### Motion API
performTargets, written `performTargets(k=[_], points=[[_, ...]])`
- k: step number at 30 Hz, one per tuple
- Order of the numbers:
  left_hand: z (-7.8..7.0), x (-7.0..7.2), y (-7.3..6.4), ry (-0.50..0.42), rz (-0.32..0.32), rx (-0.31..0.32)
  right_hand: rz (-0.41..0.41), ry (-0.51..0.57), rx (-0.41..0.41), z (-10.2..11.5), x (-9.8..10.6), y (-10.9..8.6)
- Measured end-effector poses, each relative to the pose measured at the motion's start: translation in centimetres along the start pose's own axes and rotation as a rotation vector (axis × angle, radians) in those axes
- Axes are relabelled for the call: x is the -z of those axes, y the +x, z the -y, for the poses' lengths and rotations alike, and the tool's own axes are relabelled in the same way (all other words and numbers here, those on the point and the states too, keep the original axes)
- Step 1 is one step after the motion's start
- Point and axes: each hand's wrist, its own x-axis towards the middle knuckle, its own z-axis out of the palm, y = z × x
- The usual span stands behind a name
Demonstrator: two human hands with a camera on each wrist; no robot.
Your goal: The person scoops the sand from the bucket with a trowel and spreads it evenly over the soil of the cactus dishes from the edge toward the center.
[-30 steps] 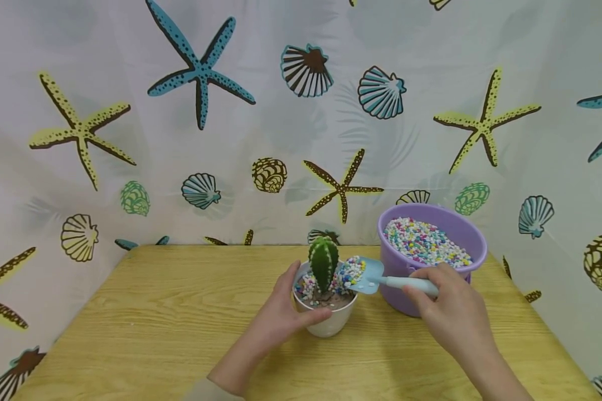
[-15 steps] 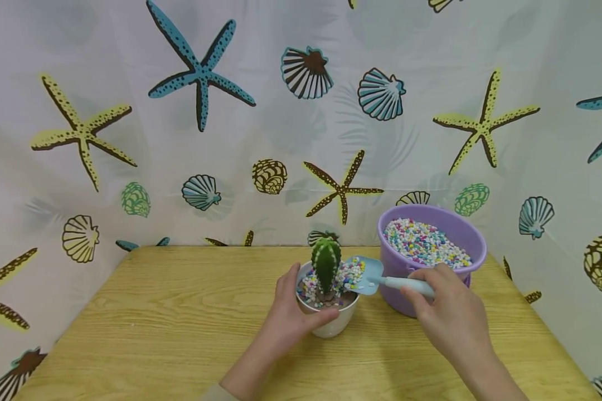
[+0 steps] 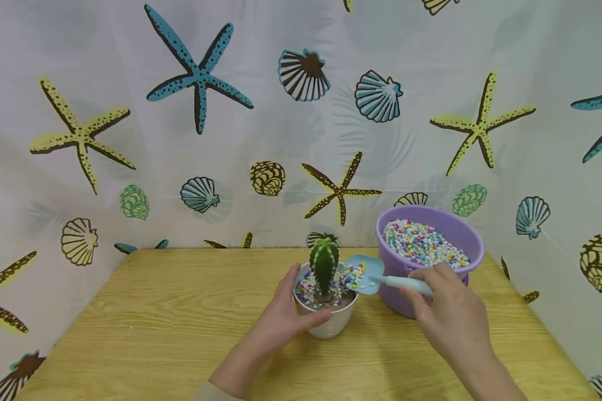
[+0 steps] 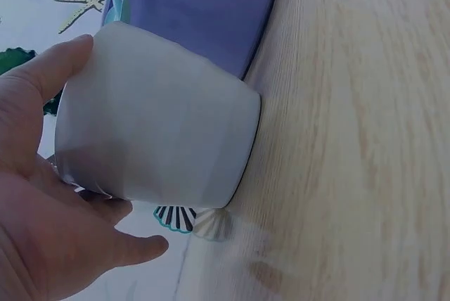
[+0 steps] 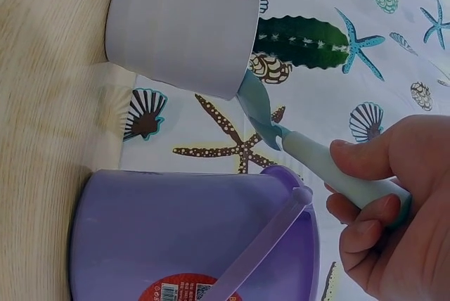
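Note:
A small green cactus (image 3: pixel 324 266) stands in a white flowerpot (image 3: pixel 331 323), with colourful pebbles (image 3: pixel 308 289) on the brown soil around its stem. My left hand (image 3: pixel 283 314) grips the pot at its left side, thumb in front near the rim and fingers behind. My right hand (image 3: pixel 454 306) holds the pale handle of a light-blue toy shovel (image 3: pixel 373 273). The shovel's blade, tilted at the pot's right rim, bears some pebbles at its tip. In the right wrist view the blade (image 5: pixel 259 107) meets the pot's rim, and my thumb and fingers wrap the handle.
A purple bucket (image 3: pixel 398 298), filled with more colourful pebbles (image 3: pixel 423 242), stands right of the pot at the back. Its handle (image 5: pixel 264 245) hangs down the side. The wooden table (image 3: pixel 170 312) ends at a cloth backdrop (image 3: pixel 261 122) printed with starfish and shells.
Pebbles have slid off the shovel into the pot, so fewer lie on the blade. The pot shifted slightly right and then back left with the left hand. The right hand barely moved.

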Motion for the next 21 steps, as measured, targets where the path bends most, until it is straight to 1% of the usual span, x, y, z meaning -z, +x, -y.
performTargets(k=[3, 7, 9, 12, 16, 18, 21], points=[[0.1, -0.1, 0.1, 0.025, -0.018, -0.002, -0.016, -0.018, 0.016, 0.1, 0.0, -0.2], [0.1, -0.6, 0.0, 0.039, -0.048, -0.009, -0.065, -0.038, 0.059, 0.3, -0.1, -0.4], [0.1, -0.6, 0.0, 0.036, -0.043, -0.007, -0.093, -0.047, 0.082, 0.4, -0.2, -0.6], [0.0, -0.2, -0.1, 0.029, -0.022, -0.005, -0.123, -0.058, 0.11, 0.5, -0.3, -0.7], [0.0, 0.6, 0.0, -0.027, 0.022, -0.006, -0.134, -0.075, 0.129, 0.7, -0.3, -0.9], [0.0, 0.7, 0.0, -0.05, 0.037, -0.004, -0.136, -0.085, 0.134, 0.9, -0.4, -1.0], [0.1, 0.3, -0.1, -0.038, 0.021, -0.016, -0.146, -0.095, 0.146, 1.1, -0.5, -1.1]])
